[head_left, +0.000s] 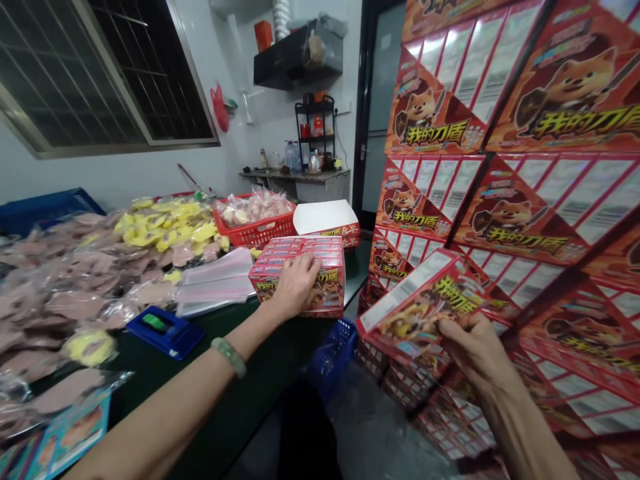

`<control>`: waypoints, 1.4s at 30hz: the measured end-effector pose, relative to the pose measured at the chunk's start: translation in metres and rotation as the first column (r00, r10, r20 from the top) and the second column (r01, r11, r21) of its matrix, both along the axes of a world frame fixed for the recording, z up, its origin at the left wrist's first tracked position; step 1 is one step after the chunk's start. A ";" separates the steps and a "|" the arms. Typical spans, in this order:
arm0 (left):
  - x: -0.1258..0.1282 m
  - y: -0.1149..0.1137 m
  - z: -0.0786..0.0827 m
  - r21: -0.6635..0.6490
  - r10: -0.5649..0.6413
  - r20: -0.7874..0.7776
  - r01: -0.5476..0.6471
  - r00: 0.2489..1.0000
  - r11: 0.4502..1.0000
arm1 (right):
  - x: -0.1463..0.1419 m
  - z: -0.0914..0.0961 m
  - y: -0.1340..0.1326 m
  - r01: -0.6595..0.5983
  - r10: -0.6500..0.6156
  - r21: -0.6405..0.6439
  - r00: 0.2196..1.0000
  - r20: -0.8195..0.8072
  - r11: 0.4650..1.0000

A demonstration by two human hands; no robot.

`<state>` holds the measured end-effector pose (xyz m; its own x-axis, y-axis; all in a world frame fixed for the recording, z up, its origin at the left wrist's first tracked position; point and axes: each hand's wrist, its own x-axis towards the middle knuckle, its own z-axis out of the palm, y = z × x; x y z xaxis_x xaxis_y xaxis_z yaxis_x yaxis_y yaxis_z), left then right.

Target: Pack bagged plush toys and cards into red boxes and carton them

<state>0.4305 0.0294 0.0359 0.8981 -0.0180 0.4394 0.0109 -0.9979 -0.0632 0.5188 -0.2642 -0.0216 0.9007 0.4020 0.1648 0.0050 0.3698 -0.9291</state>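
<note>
A red printed box (417, 310), tilted, with a cartoon picture and yellow lettering, is in my right hand (473, 347). The thumb lies across its printed face; the other fingers are mostly hidden behind it. It is held in front of the stacked boxes. My left hand (297, 283), with a green bangle at the wrist, is closed over the front edge of a red display box (330, 303) on the table. Rows of small boxes (320, 248) fill that display box. Behind it lie open red cartons with a white flap (325, 217).
Tall stacks of printed boxes (525, 220) rise on the right. On the dark green table (210, 393) are bagged pink and yellow pieces (80, 303), clear plastic sleeves (215, 283), a blue tape dispenser (165, 331) and a red basket (255, 231). Below stands a blue basket (343, 343).
</note>
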 end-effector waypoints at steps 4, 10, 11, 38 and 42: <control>0.001 0.007 -0.008 0.060 -0.012 0.039 0.010 0.999 0.998 | 0.017 0.007 0.020 0.125 -0.124 0.143 0.992 -0.016 0.982; -0.006 0.013 -0.005 0.085 -0.078 0.032 0.075 0.996 0.994 | 0.033 0.047 0.065 0.092 -0.128 0.301 0.986 0.102 0.949; -0.005 0.014 -0.004 0.082 -0.086 0.021 0.084 0.996 0.993 | 0.036 0.054 0.074 0.077 -0.118 0.311 0.986 0.115 0.947; -0.010 0.026 -0.022 -0.034 -0.151 0.271 0.166 0.951 0.986 | 0.033 0.061 0.152 -0.081 0.086 -0.032 0.848 0.523 0.996; -0.011 0.029 -0.025 -0.048 -0.144 0.307 0.167 0.941 0.985 | 0.041 0.051 0.159 -0.163 0.168 -0.053 0.852 0.495 0.985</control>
<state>0.4197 0.0582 0.0107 0.7121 -0.1052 0.6941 -0.1375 -0.9905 -0.0090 0.5602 -0.1054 0.0291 0.6201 0.5415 0.5676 0.4055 0.3981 -0.8229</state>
